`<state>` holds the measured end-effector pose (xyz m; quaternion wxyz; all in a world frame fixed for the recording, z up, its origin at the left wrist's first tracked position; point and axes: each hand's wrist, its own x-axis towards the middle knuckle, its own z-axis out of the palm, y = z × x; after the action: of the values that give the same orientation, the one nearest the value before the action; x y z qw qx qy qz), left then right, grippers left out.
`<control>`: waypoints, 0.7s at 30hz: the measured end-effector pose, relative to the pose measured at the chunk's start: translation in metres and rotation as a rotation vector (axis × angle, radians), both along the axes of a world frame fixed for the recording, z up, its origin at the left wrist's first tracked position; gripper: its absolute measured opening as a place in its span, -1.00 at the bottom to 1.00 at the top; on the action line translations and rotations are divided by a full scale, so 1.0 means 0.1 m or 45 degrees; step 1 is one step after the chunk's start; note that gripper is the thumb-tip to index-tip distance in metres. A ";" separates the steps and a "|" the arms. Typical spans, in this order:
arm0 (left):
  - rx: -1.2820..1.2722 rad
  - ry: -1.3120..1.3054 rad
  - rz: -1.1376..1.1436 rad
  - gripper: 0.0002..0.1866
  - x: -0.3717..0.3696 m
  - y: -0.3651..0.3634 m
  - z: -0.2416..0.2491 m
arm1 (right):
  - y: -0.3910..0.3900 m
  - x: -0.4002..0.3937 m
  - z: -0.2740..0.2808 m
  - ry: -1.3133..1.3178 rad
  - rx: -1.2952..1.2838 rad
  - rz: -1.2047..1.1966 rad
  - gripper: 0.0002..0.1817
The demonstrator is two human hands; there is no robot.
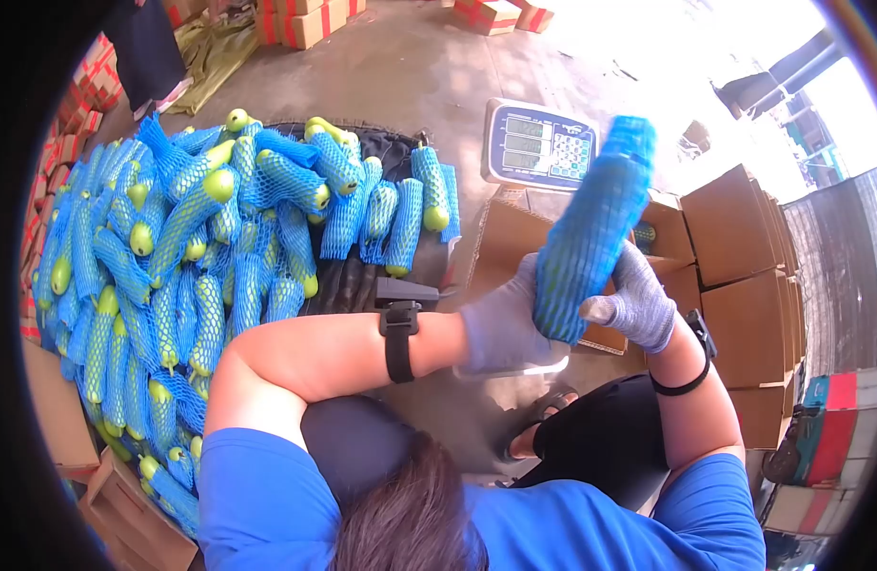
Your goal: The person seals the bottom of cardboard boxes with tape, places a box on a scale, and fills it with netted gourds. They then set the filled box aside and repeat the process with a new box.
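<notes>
Between my two grey-gloved hands a long green gourd (592,233) in a blue foam net sleeve stands tilted, its upper end leaning to the right. My left hand (507,322) is closed on the lower left side of the gourd, its fingers mostly hidden behind it. On the other side, my right hand (640,300) grips near the bottom, thumb toward me. An open cardboard box (500,246) lies beneath and behind the gourd, with another netted gourd (645,233) partly visible inside.
To the left is a large pile of blue-netted gourds (210,285). A digital scale display (538,143) stands beyond the box. Empty-looking cartons (743,305) are stacked at right. Red-taped boxes (305,24) sit at the back, and a person's leg (143,48) shows far left.
</notes>
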<state>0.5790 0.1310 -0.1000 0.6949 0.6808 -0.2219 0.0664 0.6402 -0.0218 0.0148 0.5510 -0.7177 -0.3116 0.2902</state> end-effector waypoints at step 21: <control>1.583 1.467 0.427 0.33 0.69 1.54 -2.42 | 0.27 0.74 -2.26 -0.393 -1.989 0.829 -0.15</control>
<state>0.6481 0.2853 -0.3418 0.1814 0.8888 0.2723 -0.3208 0.7139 0.0055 -0.2110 -0.2602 -0.7975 -0.2842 0.4643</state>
